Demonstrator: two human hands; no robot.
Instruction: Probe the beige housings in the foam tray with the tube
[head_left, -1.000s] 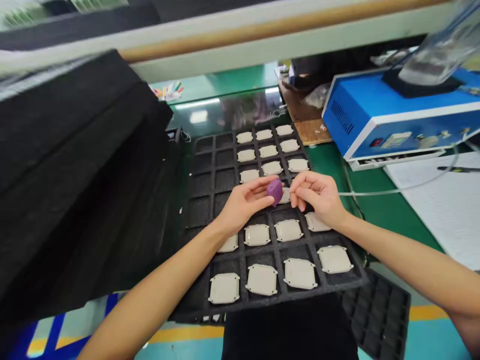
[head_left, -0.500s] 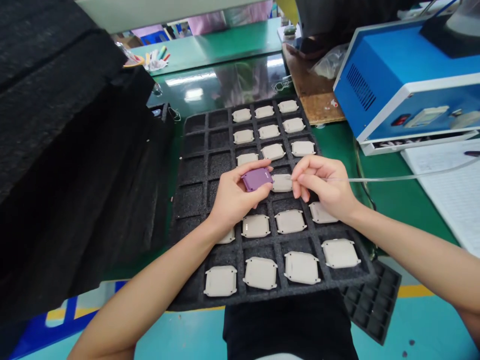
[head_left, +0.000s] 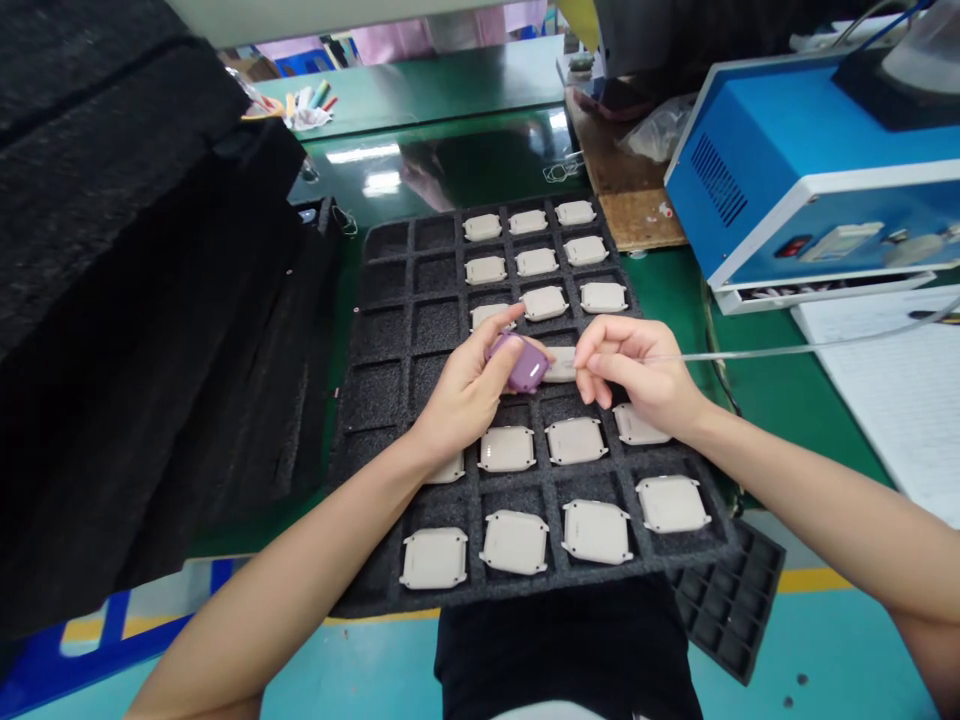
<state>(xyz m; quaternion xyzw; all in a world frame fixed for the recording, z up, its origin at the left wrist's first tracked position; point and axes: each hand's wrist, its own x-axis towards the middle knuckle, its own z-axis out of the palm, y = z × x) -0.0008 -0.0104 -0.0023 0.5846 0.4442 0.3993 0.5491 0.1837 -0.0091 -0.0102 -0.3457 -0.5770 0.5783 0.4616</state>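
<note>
Clamped around a small, rounded, matte purple plastic shell (head_left: 527,365): the left grip (head_left: 465,395), thumb and fingers wrapped about it, shell tilted and lifted clear of the tray. Pinched together in the right grip (head_left: 645,375): a thin clear plastic tube (head_left: 757,355), running away rightward, its near end just beside the shell and hard to make out against the parts below.

For steady handling, judging from this hold: keep both wrists low, turn the shell rather than swing the tube, and guide the tube's end with small finger movements. Keep the shell well above the parts beneath.

Shell surface smooth and softly glossy, with no visible damage; any fine markings too small to tell.

Directly beneath both grips, a black foam tray with square cells (head_left: 390,300), holding rows of pale beige square plastic parts with small corner tabs (head_left: 596,532), one (head_left: 561,365) just under the gap between the grips. Ahead of the right grip, a blue bench-top control unit with a white trim (head_left: 810,190), standing on a green counter (head_left: 675,290). Farther right, a sheet of white paper (head_left: 877,420). Left of the left grip, a tall stack of black foam sheets (head_left: 135,250).
</note>
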